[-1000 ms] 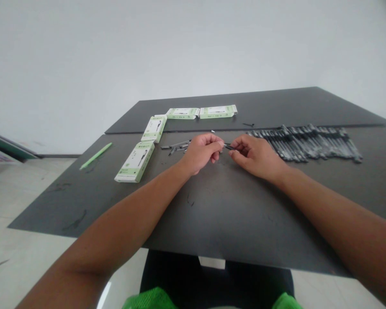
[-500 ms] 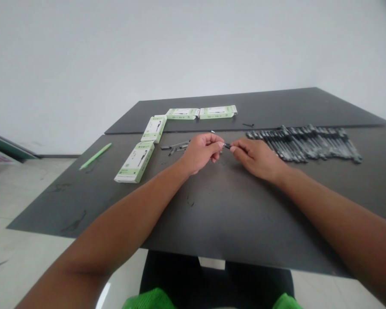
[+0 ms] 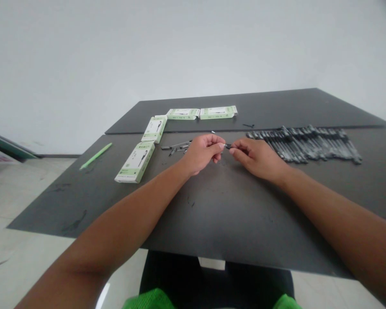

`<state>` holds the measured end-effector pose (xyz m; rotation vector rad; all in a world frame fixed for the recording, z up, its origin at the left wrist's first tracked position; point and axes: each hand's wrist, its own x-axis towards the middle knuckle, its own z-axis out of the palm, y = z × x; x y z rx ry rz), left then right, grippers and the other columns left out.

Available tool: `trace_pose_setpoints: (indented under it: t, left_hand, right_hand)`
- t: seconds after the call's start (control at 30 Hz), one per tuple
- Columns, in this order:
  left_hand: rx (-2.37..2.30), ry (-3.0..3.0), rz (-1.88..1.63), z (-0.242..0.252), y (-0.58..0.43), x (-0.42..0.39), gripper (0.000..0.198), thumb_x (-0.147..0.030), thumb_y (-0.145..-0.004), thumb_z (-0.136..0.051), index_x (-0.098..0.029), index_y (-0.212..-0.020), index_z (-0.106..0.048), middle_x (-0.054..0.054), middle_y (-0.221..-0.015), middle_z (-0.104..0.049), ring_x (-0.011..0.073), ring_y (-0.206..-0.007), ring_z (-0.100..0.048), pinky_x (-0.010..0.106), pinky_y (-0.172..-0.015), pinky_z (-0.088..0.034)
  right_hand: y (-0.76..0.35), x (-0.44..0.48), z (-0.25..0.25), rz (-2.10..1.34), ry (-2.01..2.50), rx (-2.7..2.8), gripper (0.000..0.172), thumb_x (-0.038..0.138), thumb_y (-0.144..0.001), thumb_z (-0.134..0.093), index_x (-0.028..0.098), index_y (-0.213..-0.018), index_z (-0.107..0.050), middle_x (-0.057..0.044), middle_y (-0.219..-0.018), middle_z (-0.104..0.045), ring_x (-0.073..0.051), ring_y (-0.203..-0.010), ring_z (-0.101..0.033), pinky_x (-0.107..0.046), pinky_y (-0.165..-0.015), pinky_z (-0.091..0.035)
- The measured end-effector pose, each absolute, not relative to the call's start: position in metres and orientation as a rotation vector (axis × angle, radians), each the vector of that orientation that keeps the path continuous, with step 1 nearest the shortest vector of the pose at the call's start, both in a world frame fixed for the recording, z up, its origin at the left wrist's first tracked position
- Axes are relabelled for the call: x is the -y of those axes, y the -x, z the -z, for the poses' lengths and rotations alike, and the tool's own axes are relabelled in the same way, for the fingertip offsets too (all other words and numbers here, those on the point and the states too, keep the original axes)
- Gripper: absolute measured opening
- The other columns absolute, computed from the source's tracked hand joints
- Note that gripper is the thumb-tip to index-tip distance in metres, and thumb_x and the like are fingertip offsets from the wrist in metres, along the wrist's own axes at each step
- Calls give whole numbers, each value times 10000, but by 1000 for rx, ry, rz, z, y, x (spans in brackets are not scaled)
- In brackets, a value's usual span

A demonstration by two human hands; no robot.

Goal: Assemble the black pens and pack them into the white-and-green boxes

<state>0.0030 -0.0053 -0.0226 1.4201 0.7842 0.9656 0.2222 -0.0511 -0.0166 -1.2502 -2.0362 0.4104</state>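
Observation:
Over the middle of the dark table, my left hand (image 3: 203,154) pinches one end of a thin black pen (image 3: 227,146) between thumb and forefinger. From the other side, the fingertips of my right hand (image 3: 255,158) close on the pen's dark end. Only a short stretch of it shows between the hands; my fingers cover the rest. Behind my left hand lie several loose pen parts (image 3: 175,147), short dark and clear tubes, partly hidden by it. Just beyond my right hand, a long row of clear and black pens (image 3: 312,143) lies side by side.
Green-and-white pen boxes stand in an angled line: two at the left (image 3: 135,162) (image 3: 154,128) and two at the back (image 3: 183,113) (image 3: 218,112). A light green pen (image 3: 96,156) lies at the far left. A small black piece (image 3: 249,125) rests near the table's seam.

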Motion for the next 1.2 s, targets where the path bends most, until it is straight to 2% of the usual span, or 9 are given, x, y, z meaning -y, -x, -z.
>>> trace_pose_setpoints:
  t: [0.1, 0.17, 0.27, 0.43, 0.57, 0.7, 0.8, 0.93, 1.2]
  left_hand:
    - [-787, -1417, -965, 23, -3, 5, 78, -159, -952, -768, -129, -1006, -721, -20, -709, -685, 78, -545, -608, 218, -549, -499]
    - [-786, -1411, -966, 24, -4, 5, 109, -185, -947, -795, -130, -1007, -722, -19, -712, -686, 80, -548, -610, 222, -552, -504]
    - [-773, -1401, -963, 25, -4, 5, 145, -212, -940, -819, -130, -1002, -717, -17, -712, -685, 82, -549, -609, 226, -555, -509]
    - [-722, -1367, -958, 25, -3, 4, 126, -188, -925, -796, -130, -1001, -714, -17, -703, -677, 91, -552, -615, 229, -545, -515]
    - [-699, -1359, -952, 27, -3, 4, 135, -198, -923, -808, -132, -999, -718, -14, -711, -676, 94, -552, -615, 231, -538, -514]
    - [-712, -1373, -938, 27, -3, 4, 106, -179, -934, -792, -134, -993, -716, -14, -729, -678, 86, -551, -611, 226, -536, -508]
    - [-724, -1385, -931, 27, -3, 4, 75, -155, -942, -764, -131, -991, -712, -16, -732, -677, 83, -547, -606, 225, -528, -503]
    - [-737, -1379, -928, 28, -4, 4, 137, -202, -940, -808, -130, -1012, -716, -17, -764, -684, 76, -564, -614, 222, -548, -512]
    - [-662, -1295, -959, 32, -5, 3, 235, -249, -926, -852, -130, -1075, -715, -5, -824, -700, 83, -603, -631, 234, -571, -519]
  right_hand:
    - [-222, 51, 17, -415, 1237, 2039, 246, 407, -1052, -607, 235, -896, -689, -40, -783, -717, -208, -715, -623, -356, -696, -431]
    - [-222, 50, 20, -441, 1254, 1976, 178, 404, -985, -698, 236, -928, -685, -32, -780, -716, -206, -693, -620, -351, -677, -436]
    - [-222, 49, 22, -441, 1289, 1936, 182, 397, -925, -756, 234, -923, -674, -24, -766, -703, -199, -666, -610, -344, -655, -437]
    - [-222, 53, 16, -410, 1275, 2074, 266, 420, -1047, -615, 230, -871, -674, -37, -776, -709, -201, -701, -615, -347, -683, -408]
    - [-222, 53, 13, -415, 1257, 2155, 357, 417, -1108, -502, 243, -809, -590, -33, -726, -649, -202, -681, -584, -351, -692, -381]
    - [-223, 51, 15, -448, 1248, 2188, 356, 427, -1120, -458, 254, -822, -548, -33, -728, -637, -204, -671, -567, -352, -699, -382]
    - [-223, 50, 17, -506, 1256, 2180, 335, 435, -1121, -449, 250, -875, -581, -27, -725, -643, -209, -667, -573, -350, -700, -398]
    - [-224, 50, 18, -581, 1288, 2140, 349, 454, -1130, -447, 242, -915, -622, -17, -707, -648, -211, -659, -586, -346, -683, -410]
    - [-221, 50, 17, -521, 1274, 2085, 389, 454, -1126, -481, 247, -815, -589, -25, -720, -655, -206, -691, -592, -345, -700, -411]
